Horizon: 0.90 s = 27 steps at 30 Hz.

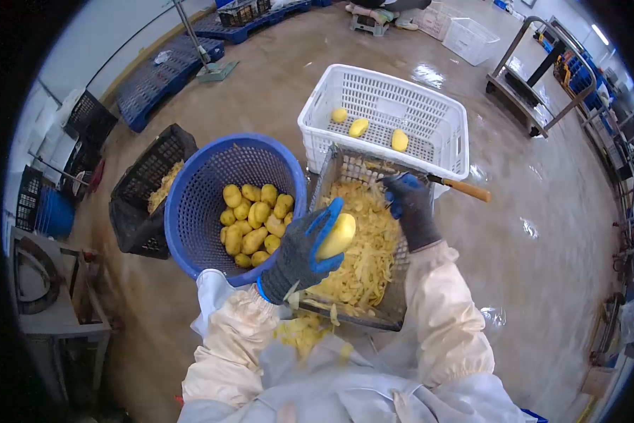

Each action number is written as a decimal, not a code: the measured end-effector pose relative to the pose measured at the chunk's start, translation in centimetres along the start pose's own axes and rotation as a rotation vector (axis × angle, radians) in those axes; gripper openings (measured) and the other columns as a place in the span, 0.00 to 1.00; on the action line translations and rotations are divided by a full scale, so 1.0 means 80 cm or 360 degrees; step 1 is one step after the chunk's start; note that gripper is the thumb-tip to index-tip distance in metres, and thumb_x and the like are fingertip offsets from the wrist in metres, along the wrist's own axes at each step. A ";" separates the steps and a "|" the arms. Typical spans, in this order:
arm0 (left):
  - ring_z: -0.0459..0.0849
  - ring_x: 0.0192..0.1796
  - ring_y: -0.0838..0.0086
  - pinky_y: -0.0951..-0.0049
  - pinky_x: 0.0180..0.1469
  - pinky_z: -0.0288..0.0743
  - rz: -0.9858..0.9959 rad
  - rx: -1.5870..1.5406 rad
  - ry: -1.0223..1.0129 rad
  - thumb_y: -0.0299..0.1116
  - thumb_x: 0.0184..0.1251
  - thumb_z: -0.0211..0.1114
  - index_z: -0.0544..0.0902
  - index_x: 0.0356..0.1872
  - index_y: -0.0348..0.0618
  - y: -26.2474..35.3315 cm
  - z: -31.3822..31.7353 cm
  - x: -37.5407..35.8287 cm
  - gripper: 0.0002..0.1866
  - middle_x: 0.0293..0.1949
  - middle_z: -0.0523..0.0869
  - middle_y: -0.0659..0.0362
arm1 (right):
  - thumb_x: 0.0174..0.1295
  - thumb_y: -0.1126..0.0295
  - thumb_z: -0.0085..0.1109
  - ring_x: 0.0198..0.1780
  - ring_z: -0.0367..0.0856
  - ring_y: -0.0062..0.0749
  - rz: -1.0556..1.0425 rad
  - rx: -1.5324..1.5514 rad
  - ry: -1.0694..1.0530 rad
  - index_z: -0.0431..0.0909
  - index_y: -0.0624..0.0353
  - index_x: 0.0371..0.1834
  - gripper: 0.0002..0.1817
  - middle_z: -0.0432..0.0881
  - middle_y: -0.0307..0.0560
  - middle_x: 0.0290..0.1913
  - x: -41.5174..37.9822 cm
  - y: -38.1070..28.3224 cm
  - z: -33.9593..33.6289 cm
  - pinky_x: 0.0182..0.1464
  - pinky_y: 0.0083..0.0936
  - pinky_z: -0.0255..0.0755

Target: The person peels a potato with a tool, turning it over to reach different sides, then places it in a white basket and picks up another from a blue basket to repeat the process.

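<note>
My left hand [304,248], in a dark glove with blue fingers, grips a pale yellow peeled potato [339,237]. It is over the left side of a dark crate [396,310] filled with potato peelings [362,271]. My right hand [409,204], gloved the same way, has its fingers curled above the peelings; I cannot tell what small dark tool it holds. Just beyond it, a wooden-handled tool [466,189] rests across the crate's far right corner. On the left, a blue round basket [190,204] contains several potatoes with darker skins [255,217].
A white crate [452,120] with 3 peeled potatoes [359,127] stands behind the dark crate. Left of the blue basket is a black crate [130,211] with peelings. A cart [518,99], blue pallets [158,81] and a seated person [394,5] are farther off.
</note>
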<state>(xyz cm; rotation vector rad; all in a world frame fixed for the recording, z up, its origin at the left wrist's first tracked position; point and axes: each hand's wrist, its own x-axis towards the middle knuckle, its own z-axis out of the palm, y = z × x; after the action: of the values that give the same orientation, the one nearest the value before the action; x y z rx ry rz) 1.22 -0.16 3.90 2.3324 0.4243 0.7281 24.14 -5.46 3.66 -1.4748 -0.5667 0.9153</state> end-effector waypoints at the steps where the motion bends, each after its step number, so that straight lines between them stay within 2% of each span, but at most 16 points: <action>1: 0.75 0.55 0.49 0.59 0.58 0.68 0.0012 -0.0004 0.0024 0.31 0.46 0.70 0.60 0.68 0.36 0.000 0.000 0.000 0.44 0.56 0.74 0.41 | 0.59 0.65 0.60 0.15 0.68 0.18 -0.0084 0.0132 -0.0135 0.77 0.59 0.31 0.08 0.74 0.38 0.19 -0.003 -0.004 -0.010 0.16 0.14 0.61; 2: 0.75 0.56 0.51 0.60 0.58 0.68 0.0022 -0.0007 0.0064 0.31 0.46 0.70 0.60 0.68 0.36 -0.001 0.000 0.002 0.44 0.56 0.75 0.42 | 0.59 0.65 0.60 0.15 0.68 0.18 -0.0099 0.0125 -0.0143 0.77 0.59 0.31 0.08 0.74 0.38 0.19 -0.019 -0.018 -0.001 0.16 0.14 0.61; 4: 0.76 0.56 0.55 0.63 0.58 0.68 -0.0085 -0.0201 0.0121 0.31 0.47 0.70 0.61 0.67 0.36 0.001 0.000 0.004 0.43 0.55 0.75 0.44 | 0.60 0.66 0.58 0.16 0.67 0.17 0.0257 0.0399 -0.0626 0.77 0.58 0.31 0.08 0.74 0.37 0.20 -0.050 -0.026 0.026 0.17 0.14 0.61; 6: 0.76 0.56 0.58 0.66 0.58 0.69 -0.0201 -0.0394 0.0137 0.32 0.49 0.70 0.61 0.67 0.37 0.000 0.001 -0.002 0.42 0.55 0.76 0.47 | 0.61 0.66 0.57 0.16 0.67 0.18 0.0183 0.0197 -0.0430 0.77 0.59 0.34 0.08 0.74 0.37 0.21 -0.035 -0.011 0.019 0.17 0.15 0.60; 8: 0.76 0.57 0.65 0.70 0.59 0.68 -0.0685 -0.1623 0.0153 0.35 0.51 0.69 0.62 0.67 0.38 -0.010 0.003 -0.005 0.41 0.55 0.76 0.51 | 0.62 0.66 0.56 0.17 0.68 0.19 -0.0151 0.0366 -0.0134 0.76 0.61 0.36 0.09 0.75 0.38 0.21 -0.011 -0.003 -0.006 0.19 0.14 0.62; 10: 0.78 0.54 0.67 0.72 0.56 0.72 -0.0690 -0.1863 0.0250 0.39 0.59 0.65 0.66 0.63 0.38 -0.022 0.008 -0.007 0.32 0.52 0.78 0.54 | 0.61 0.66 0.59 0.21 0.73 0.19 -0.0155 0.0292 -0.0267 0.75 0.62 0.35 0.10 0.78 0.39 0.22 -0.040 -0.027 0.018 0.22 0.13 0.65; 12: 0.80 0.50 0.69 0.71 0.52 0.75 -0.1098 -0.2734 0.0483 0.41 0.67 0.58 0.71 0.58 0.37 -0.029 0.007 -0.007 0.23 0.48 0.80 0.55 | 0.59 0.65 0.62 0.24 0.75 0.17 0.0067 0.0157 -0.0704 0.75 0.60 0.36 0.10 0.80 0.40 0.26 -0.080 -0.020 0.052 0.25 0.11 0.66; 13: 0.82 0.47 0.66 0.70 0.52 0.77 -0.1112 -0.2901 0.0403 0.41 0.71 0.51 0.73 0.55 0.36 -0.026 0.003 -0.003 0.21 0.46 0.81 0.52 | 0.60 0.65 0.62 0.22 0.74 0.18 -0.0054 0.0008 -0.0872 0.76 0.60 0.35 0.10 0.78 0.38 0.24 -0.097 -0.009 0.067 0.24 0.12 0.66; 15: 0.82 0.47 0.66 0.69 0.52 0.77 -0.1147 -0.2879 0.0399 0.42 0.71 0.52 0.72 0.56 0.35 -0.040 0.008 -0.008 0.21 0.46 0.82 0.52 | 0.59 0.65 0.61 0.20 0.73 0.19 -0.0486 -0.0217 -0.0971 0.76 0.61 0.32 0.09 0.76 0.38 0.22 -0.099 0.020 0.082 0.23 0.15 0.67; 16: 0.82 0.47 0.65 0.68 0.52 0.77 -0.1175 -0.2863 0.0368 0.42 0.71 0.52 0.72 0.56 0.34 -0.046 0.013 -0.010 0.22 0.46 0.82 0.52 | 0.59 0.65 0.61 0.20 0.73 0.19 -0.0479 -0.0218 -0.0973 0.76 0.61 0.32 0.09 0.76 0.38 0.22 -0.090 0.023 0.076 0.23 0.15 0.67; 17: 0.82 0.46 0.64 0.66 0.51 0.77 -0.1084 -0.2651 0.0428 0.43 0.71 0.52 0.71 0.58 0.35 -0.041 0.027 -0.006 0.23 0.47 0.81 0.51 | 0.59 0.65 0.61 0.22 0.74 0.19 -0.0256 -0.0005 -0.0677 0.77 0.60 0.34 0.09 0.78 0.39 0.23 -0.069 0.013 0.062 0.24 0.15 0.66; 18: 0.82 0.45 0.64 0.65 0.48 0.78 -0.1249 -0.2784 0.0175 0.43 0.71 0.52 0.70 0.59 0.37 -0.031 0.021 -0.013 0.23 0.50 0.79 0.50 | 0.59 0.65 0.61 0.23 0.74 0.19 -0.0035 0.0204 -0.0374 0.77 0.59 0.35 0.09 0.79 0.39 0.24 -0.046 0.004 0.046 0.26 0.14 0.66; 21: 0.82 0.45 0.71 0.69 0.47 0.79 -0.0938 -0.2831 -0.0298 0.41 0.69 0.55 0.71 0.59 0.38 -0.004 0.007 -0.007 0.22 0.48 0.80 0.55 | 0.61 0.65 0.58 0.21 0.72 0.20 -0.0203 0.0331 -0.0100 0.76 0.59 0.36 0.09 0.78 0.39 0.23 -0.006 0.010 0.017 0.25 0.14 0.65; 24: 0.82 0.44 0.70 0.65 0.46 0.78 -0.1100 -0.2812 -0.0063 0.43 0.70 0.55 0.70 0.58 0.38 -0.031 0.014 -0.009 0.23 0.48 0.80 0.54 | 0.61 0.67 0.57 0.20 0.72 0.21 -0.0010 0.0235 -0.0277 0.75 0.61 0.35 0.08 0.78 0.40 0.23 -0.049 -0.016 0.040 0.21 0.17 0.65; 26: 0.82 0.43 0.66 0.63 0.44 0.79 -0.1099 -0.2715 0.0269 0.44 0.70 0.55 0.70 0.58 0.38 -0.034 0.014 -0.003 0.23 0.47 0.80 0.54 | 0.61 0.66 0.57 0.20 0.71 0.20 0.0071 0.0010 -0.0640 0.75 0.62 0.35 0.09 0.78 0.40 0.23 -0.077 -0.023 0.060 0.22 0.17 0.65; 27: 0.82 0.41 0.65 0.62 0.41 0.80 -0.1034 -0.2715 0.0219 0.45 0.70 0.54 0.70 0.58 0.39 -0.028 0.016 0.000 0.24 0.45 0.80 0.54 | 0.62 0.65 0.57 0.19 0.71 0.18 -0.0011 0.0015 -0.0765 0.76 0.61 0.34 0.10 0.78 0.40 0.22 -0.075 -0.009 0.062 0.23 0.16 0.66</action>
<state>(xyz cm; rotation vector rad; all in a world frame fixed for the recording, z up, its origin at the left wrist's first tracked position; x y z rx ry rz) 1.73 0.84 1.61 0.4931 0.3348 0.5138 16.87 -7.22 5.94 -1.2424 -0.9139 1.2757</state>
